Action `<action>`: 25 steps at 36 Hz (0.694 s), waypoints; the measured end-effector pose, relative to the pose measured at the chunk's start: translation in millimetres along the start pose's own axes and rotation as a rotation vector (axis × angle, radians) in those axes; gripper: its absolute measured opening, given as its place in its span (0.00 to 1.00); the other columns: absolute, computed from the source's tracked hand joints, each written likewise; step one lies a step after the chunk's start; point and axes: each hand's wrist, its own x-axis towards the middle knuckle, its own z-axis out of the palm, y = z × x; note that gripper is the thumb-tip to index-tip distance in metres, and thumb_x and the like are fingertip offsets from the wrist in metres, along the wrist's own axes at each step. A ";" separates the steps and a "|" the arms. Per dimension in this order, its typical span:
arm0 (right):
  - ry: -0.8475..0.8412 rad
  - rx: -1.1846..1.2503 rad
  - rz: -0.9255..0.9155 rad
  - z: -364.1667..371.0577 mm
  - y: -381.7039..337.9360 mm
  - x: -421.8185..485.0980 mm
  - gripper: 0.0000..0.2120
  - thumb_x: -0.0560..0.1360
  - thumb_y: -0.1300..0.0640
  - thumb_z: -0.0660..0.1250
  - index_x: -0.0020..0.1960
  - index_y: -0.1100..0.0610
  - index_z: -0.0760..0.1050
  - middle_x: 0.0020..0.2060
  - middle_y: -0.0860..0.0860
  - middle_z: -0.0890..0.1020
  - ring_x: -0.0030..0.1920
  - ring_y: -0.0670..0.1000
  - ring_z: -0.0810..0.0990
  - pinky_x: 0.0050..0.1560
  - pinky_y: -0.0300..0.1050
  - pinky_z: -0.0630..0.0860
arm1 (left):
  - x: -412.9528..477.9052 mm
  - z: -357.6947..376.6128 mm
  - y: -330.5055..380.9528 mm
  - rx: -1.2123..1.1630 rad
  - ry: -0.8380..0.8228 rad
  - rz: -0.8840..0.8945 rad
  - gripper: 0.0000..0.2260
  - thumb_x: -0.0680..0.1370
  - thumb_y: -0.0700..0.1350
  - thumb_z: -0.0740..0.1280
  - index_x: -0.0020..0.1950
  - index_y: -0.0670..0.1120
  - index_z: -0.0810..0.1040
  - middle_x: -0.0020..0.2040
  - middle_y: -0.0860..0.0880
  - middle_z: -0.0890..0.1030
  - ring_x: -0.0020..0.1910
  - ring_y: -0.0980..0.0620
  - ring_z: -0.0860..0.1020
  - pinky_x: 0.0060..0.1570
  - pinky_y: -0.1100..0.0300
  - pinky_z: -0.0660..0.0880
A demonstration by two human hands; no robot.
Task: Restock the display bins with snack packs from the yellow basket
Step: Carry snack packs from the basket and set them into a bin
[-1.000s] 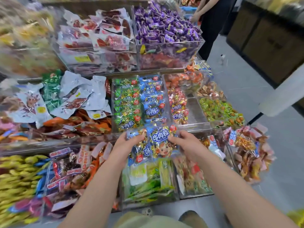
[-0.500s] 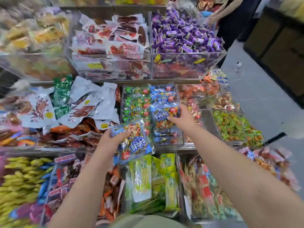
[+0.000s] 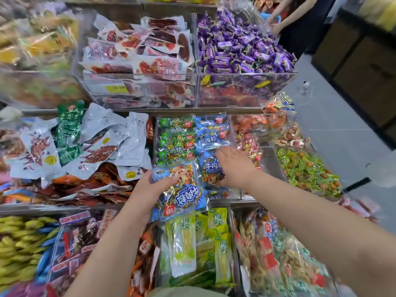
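My left hand (image 3: 147, 185) grips a blue snack pack (image 3: 182, 191) by its left edge, held just in front of the middle-shelf clear bin (image 3: 234, 151). That bin holds a row of green packs (image 3: 175, 140) on the left and blue packs (image 3: 211, 133) on the right. My right hand (image 3: 233, 166) lies flat with straight fingers on another blue pack (image 3: 209, 170) at the front of the blue row. The yellow basket is out of view.
Upper bins hold red meat packs (image 3: 145, 54) and purple candies (image 3: 242, 48). White pouches (image 3: 102, 142) fill the bin to the left, green-wrapped sweets (image 3: 308, 168) the one to the right. Lower bins hold yellow-green packs (image 3: 199, 245). A person (image 3: 300, 20) stands at the far right.
The two blue packs held together were split. My right hand carried one up into the blue row and now presses it down; my left hand kept the other and rose toward the bin.
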 end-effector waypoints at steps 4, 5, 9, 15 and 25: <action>0.007 -0.123 -0.078 4.6 -5.4 10.6 0.34 0.68 0.54 0.71 0.69 0.56 0.59 0.65 0.54 0.68 0.66 0.57 0.66 0.68 0.52 0.62 | 2.3 -1.5 -0.7 0.009 0.008 0.002 0.16 0.68 0.51 0.78 0.52 0.54 0.77 0.45 0.57 0.85 0.40 0.62 0.83 0.36 0.63 0.74; 0.024 -0.168 -0.088 4.3 -6.0 13.2 0.34 0.69 0.57 0.70 0.70 0.55 0.57 0.66 0.54 0.67 0.65 0.57 0.67 0.67 0.52 0.62 | 2.2 -1.9 -0.1 0.007 0.012 -0.003 0.16 0.68 0.51 0.78 0.52 0.55 0.77 0.45 0.57 0.85 0.41 0.61 0.83 0.37 0.62 0.75; 0.050 -0.209 -0.056 2.2 -8.6 21.6 0.37 0.69 0.61 0.69 0.72 0.52 0.54 0.70 0.52 0.62 0.67 0.57 0.66 0.64 0.52 0.63 | 4.2 -4.0 -0.2 0.010 0.014 -0.008 0.17 0.66 0.50 0.79 0.50 0.56 0.77 0.45 0.55 0.85 0.43 0.57 0.84 0.43 0.50 0.78; -0.128 -0.139 -0.034 21.4 -17.5 14.2 0.45 0.72 0.43 0.67 0.76 0.54 0.41 0.76 0.58 0.44 0.73 0.62 0.53 0.70 0.60 0.54 | 4.2 -1.6 0.9 0.006 0.020 -0.002 0.20 0.65 0.48 0.79 0.54 0.52 0.78 0.44 0.54 0.86 0.42 0.54 0.84 0.47 0.49 0.78; -0.070 -0.102 -0.018 31.6 -24.3 35.9 0.44 0.78 0.41 0.57 0.72 0.51 0.24 0.75 0.57 0.34 0.74 0.60 0.32 0.69 0.65 0.35 | 7.5 -1.7 1.7 0.024 0.005 -0.033 0.28 0.59 0.54 0.79 0.57 0.50 0.78 0.50 0.47 0.85 0.51 0.45 0.83 0.54 0.41 0.78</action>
